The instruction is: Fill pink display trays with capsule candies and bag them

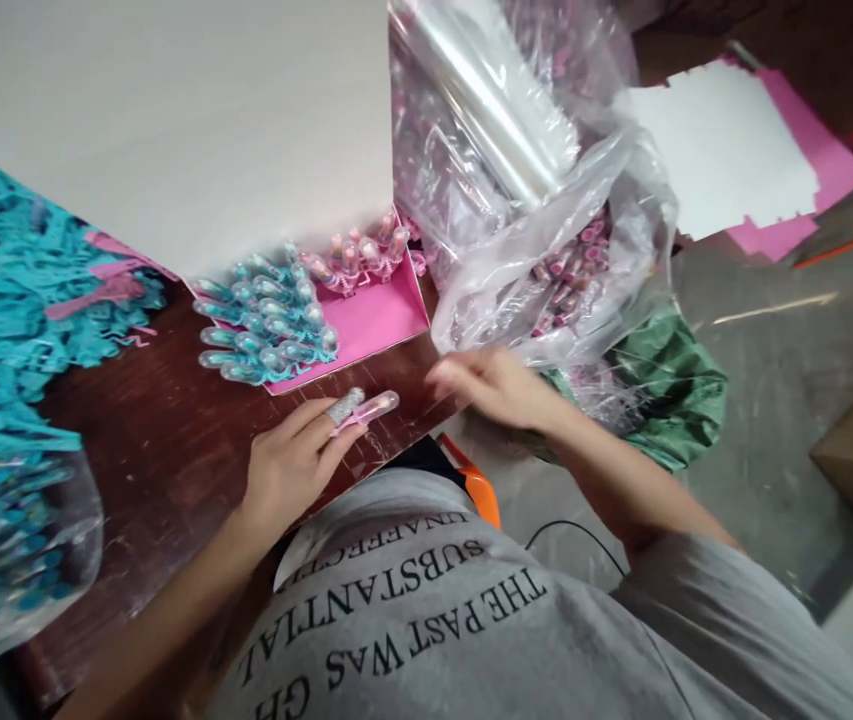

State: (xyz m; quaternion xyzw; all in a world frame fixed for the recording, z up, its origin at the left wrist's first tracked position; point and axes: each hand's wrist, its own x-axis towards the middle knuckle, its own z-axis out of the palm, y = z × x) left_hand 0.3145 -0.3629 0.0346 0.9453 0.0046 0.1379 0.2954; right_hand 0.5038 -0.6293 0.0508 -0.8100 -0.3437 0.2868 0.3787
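Pink plastic comes first: from my remote seat I see one clear-tipped piece point(379, 405) held by its pink end in the left hand point(287, 455), probably to leave the tip free, while the right hand point(501, 388) hangs nearby, fingers bunched narrow, and I cannot tell whether they grip anything. Beyond, the open box point(388, 325) holds teal pieces point(265, 320) and pink pieces point(358, 250) packed close, seemingly to save room, with the plastic bag point(636, 185) beside it, apparently for easy reach.
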